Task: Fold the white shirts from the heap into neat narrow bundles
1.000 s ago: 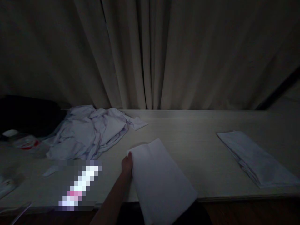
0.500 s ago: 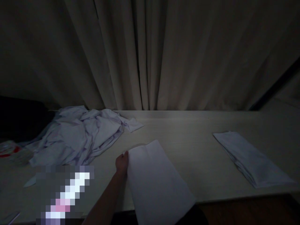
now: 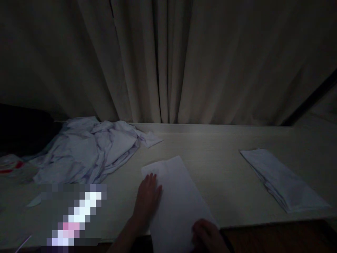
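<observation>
A folded white cloth (image 3: 176,196) lies on the pale table (image 3: 223,168), reaching over its near edge. My left hand (image 3: 147,198) rests flat on the cloth's left side, fingers spread. My right hand (image 3: 207,235) sits at the cloth's near right corner at the table edge; the dim light hides whether it pinches the cloth.
A rumpled heap of white cloths (image 3: 86,151) lies at the back left. A stack of folded white cloths (image 3: 281,179) sits at the right. Beige curtains (image 3: 171,59) hang behind the table. A red-and-white item (image 3: 10,165) and a blurred patch (image 3: 76,214) are at the left.
My left hand has moved from gripping the cloth's far left corner to lying flat on its left side. My right hand has come into view at the near right corner.
</observation>
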The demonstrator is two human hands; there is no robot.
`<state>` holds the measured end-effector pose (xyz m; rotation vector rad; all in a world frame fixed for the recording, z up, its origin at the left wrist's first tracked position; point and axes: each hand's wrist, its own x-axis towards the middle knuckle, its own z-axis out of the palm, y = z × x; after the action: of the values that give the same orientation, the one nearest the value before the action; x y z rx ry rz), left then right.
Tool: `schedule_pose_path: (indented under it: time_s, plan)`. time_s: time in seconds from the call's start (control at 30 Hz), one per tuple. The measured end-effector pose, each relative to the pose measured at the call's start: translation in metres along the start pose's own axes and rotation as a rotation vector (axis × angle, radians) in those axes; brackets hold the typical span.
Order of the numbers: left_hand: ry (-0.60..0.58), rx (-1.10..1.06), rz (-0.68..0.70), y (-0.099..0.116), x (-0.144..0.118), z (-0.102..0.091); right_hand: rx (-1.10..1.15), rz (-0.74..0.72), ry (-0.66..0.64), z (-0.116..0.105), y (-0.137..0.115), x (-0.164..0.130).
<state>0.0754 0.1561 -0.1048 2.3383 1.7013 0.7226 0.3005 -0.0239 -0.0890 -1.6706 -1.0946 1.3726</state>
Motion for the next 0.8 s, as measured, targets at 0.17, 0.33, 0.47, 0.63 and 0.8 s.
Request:
schedule_pose_path:
  time_s: [0.17,0.33,0.47,0.63,0.8]
  plan:
    - [-0.057,0.291,0.081,0.003,-0.038,0.024,-0.637,-0.510,0.256,-0.028,-0.009,0.050]
    - [-0.026,0.370,0.058,0.000,-0.024,0.021,-1.100,-0.574,0.173,-0.021,0.017,0.073]
    - [0.008,0.360,0.086,0.000,0.001,0.019,-1.179,-0.623,0.261,-0.011,0.006,0.083]
    - [0.041,0.331,0.085,-0.006,0.019,0.035,-1.138,-0.720,0.218,0.011,-0.042,0.129]
    - [0.027,0.308,0.121,-0.016,0.021,0.050,-1.114,-0.749,0.141,0.023,-0.066,0.187]
